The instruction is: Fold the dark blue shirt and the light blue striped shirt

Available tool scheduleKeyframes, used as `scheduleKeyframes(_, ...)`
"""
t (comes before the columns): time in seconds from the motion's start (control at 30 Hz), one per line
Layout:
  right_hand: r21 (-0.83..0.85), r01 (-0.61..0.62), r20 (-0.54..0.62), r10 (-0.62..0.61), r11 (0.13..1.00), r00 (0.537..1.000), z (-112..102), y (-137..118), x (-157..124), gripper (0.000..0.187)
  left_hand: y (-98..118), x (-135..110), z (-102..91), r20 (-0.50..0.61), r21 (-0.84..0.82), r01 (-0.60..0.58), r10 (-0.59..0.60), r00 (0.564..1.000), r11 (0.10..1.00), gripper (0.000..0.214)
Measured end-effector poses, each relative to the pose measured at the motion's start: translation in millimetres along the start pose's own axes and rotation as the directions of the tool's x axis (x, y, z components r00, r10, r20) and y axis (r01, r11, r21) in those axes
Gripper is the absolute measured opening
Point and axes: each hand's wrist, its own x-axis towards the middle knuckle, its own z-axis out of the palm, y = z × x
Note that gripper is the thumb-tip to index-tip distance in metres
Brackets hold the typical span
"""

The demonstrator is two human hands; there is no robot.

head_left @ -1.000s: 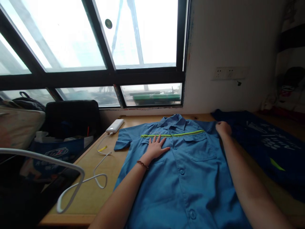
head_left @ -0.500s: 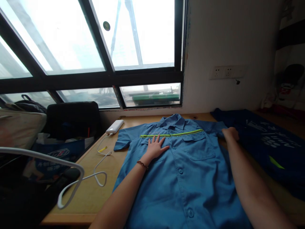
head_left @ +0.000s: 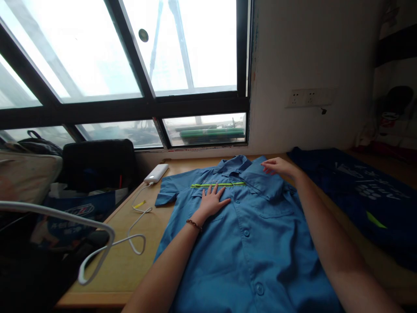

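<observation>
A blue short-sleeved work shirt [head_left: 208, 256] with buttons and a yellow-green stripe lies front up on the wooden table. My left hand [head_left: 213, 202] rests flat on its chest, just below the stripe, fingers spread. The sleeve [head_left: 260, 180] on the right is folded inward and covers part of the stripe and chest pocket. My right hand [head_left: 276, 166] is over the upper part of that folded sleeve, fingers loosely bent and slightly apart, seemingly not gripping the cloth. The other sleeve [head_left: 167, 189] extends out to the left.
A white power bank [head_left: 156, 173] with a white cable [head_left: 140, 237] lies on the table [head_left: 114, 271] at the left. Dark blue printed cloth [head_left: 358, 187] covers the right side. Bags and a black chair back [head_left: 99, 158] stand left of the table, below the window.
My right hand has moved left from the sleeve's outer end, and that sleeve now lies folded over the chest. My left hand has stayed in place on the shirt.
</observation>
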Motion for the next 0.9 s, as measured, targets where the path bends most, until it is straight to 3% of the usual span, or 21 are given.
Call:
scheduleKeyframes(0.1, -0.263, -0.108, -0.246, 0.042, 0.959, 0.968, 40, 20, 14, 0.049, 0, -2, 1.7, -0.006, 0.002, -0.005, 0.005, 1.0, 1.0, 0.073)
scheduleKeyframes(0.23, -0.479, -0.341, -0.326, 0.196, 0.809, 0.925, 70, 66, 23, 0.057, 1, 0, 3.9, -0.021, -0.04, -0.016, 0.015, 1.0, 0.999, 0.067)
scheduleKeyframes(0.33, -0.506, -0.392, -0.353, 0.231, 0.768, 0.907, 71, 90, 28, 0.059, -12, 11, -5.1, -0.118, -0.324, -0.008, -0.032, 0.992, 0.946, 0.056)
scheduleKeyframes(0.4, -0.516, -0.392, -0.371, 0.214, 0.762, 0.904, 70, 94, 30, 0.06, -34, 18, -19.0, -0.227, -0.609, 0.05, -0.234, 0.945, 0.792, 0.047)
scheduleKeyframes(0.43, -0.527, -0.39, -0.391, 0.192, 0.755, 0.9, 71, 93, 31, 0.059, -49, 19, -27.2, -0.263, -0.713, 0.092, -0.387, 0.884, 0.695, 0.043)
scheduleKeyframes(0.47, -0.542, -0.382, -0.411, 0.16, 0.749, 0.898, 72, 91, 31, 0.058, -66, 18, -35.3, -0.289, -0.769, 0.155, -0.553, 0.782, 0.621, 0.039)
scheduleKeyframes(0.53, -0.578, -0.337, -0.427, 0.076, 0.743, 0.901, 78, 84, 31, 0.055, -100, 10, -47.7, -0.34, -0.738, 0.378, -0.793, 0.506, 0.558, 0.034)
scheduleKeyframes(0.57, -0.591, -0.307, -0.418, 0.043, 0.746, 0.908, 82, 80, 31, 0.053, -116, 4, -50.8, -0.36, -0.68, 0.522, -0.855, 0.374, 0.515, 0.037)
scheduleKeyframes(0.6, -0.596, -0.278, -0.397, 0.024, 0.754, 0.917, 85, 76, 31, 0.051, -129, -3, -51.3, -0.359, -0.626, 0.641, -0.894, 0.269, 0.444, 0.04)
scheduleKeyframes(0.63, -0.591, -0.255, -0.371, 0.023, 0.765, 0.928, 88, 74, 31, 0.05, -139, -9, -49.6, -0.346, -0.574, 0.724, -0.915, 0.209, 0.383, 0.042)
scheduleKeyframes(0.67, -0.581, -0.239, -0.347, 0.029, 0.778, 0.938, 90, 73, 32, 0.049, -146, -15, -46.0, -0.335, -0.522, 0.779, -0.924, 0.186, 0.346, 0.042)
scheduleKeyframes(0.7, -0.568, -0.229, -0.329, 0.037, 0.79, 0.944, 91, 72, 32, 0.048, -151, -19, -41.3, -0.328, -0.477, 0.809, -0.924, 0.198, 0.342, 0.041)
scheduleKeyframes(0.73, -0.557, -0.221, -0.318, 0.04, 0.8, 0.947, 92, 73, 33, 0.047, -153, -21, -36.2, -0.331, -0.434, 0.82, -0.912, 0.24, 0.373, 0.038)
scheduleKeyframes(0.83, -0.544, -0.202, -0.32, 0.022, 0.814, 0.947, 91, 78, 35, 0.046, -151, -19, -25.1, -0.353, -0.37, 0.749, -0.829, 0.433, 0.549, 0.03)
scheduleKeyframes(0.87, -0.543, -0.198, -0.323, 0.015, 0.816, 0.946, 91, 80, 35, 0.045, -150, -17, -23.8, -0.354, -0.411, 0.696, -0.807, 0.473, 0.589, 0.029)
scheduleKeyframes(0.9, -0.543, -0.195, -0.325, 0.01, 0.817, 0.946, 90, 82, 35, 0.045, -150, -15, -23.9, -0.36, -0.509, 0.622, -0.804, 0.474, 0.595, 0.029)
